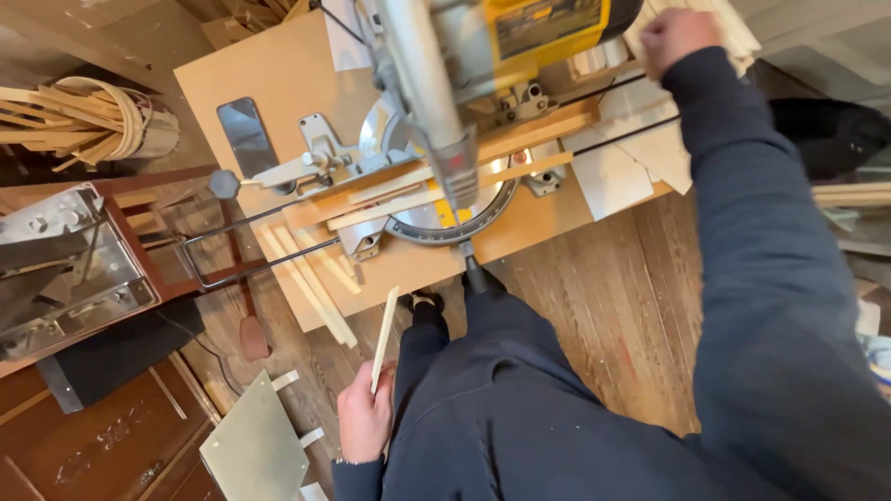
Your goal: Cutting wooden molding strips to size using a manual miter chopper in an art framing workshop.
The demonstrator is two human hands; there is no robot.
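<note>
The left hand point(364, 413) hangs low beside the person's hip, with the arm bent close to the body. Its fingers are closed around the lower end of a thin pale wooden strip point(384, 338), which points up and a little to the right, toward the near edge of the plywood board point(278, 74) that carries the saw. The top end of the strip is just in front of that near edge, above the wooden floor point(613, 297).

The right arm, in a dark blue sleeve, is stretched far forward and up. The right hand point(677, 37) is closed in a fist at the far right corner of the board, beside the yellow miter saw point(520, 37); what it grips I cannot tell.

More thin strips point(436, 190) lie across the saw table against the fence. Some other strips point(311, 283) rest on the near left part of the board.
</note>
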